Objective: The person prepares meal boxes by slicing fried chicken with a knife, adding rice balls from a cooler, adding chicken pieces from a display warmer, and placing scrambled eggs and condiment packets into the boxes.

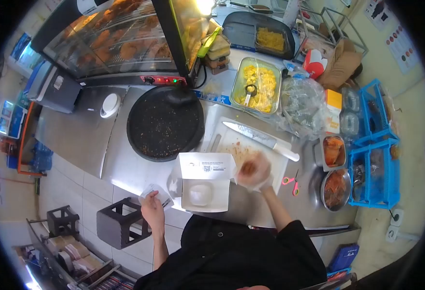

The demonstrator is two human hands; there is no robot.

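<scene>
My left hand point(152, 211) is closed on a clear plastic piece point(161, 194) at the counter's front edge. Whether that piece is a lid or a bag I cannot tell. My right hand point(256, 171), apparently in a clear plastic glove, is over the right part of the white cutting board point(229, 145). Reddish-brown food point(247, 167) shows at its fingers, blurred. Between my hands stands an open white takeaway box point(207, 166) with printing inside its lid. A rounded white item point(201, 194) sits in it. A large knife point(261, 137) lies across the board, its white handle to the right.
A round black pan point(165, 125) with crumbs stands left of the board. Behind are a lit food warmer point(120, 46) and a tray of yellow food point(256, 84). Pink scissors point(292, 182) and metal bowls point(336, 191) of reddish food are at right. A dark stool point(120, 222) stands below.
</scene>
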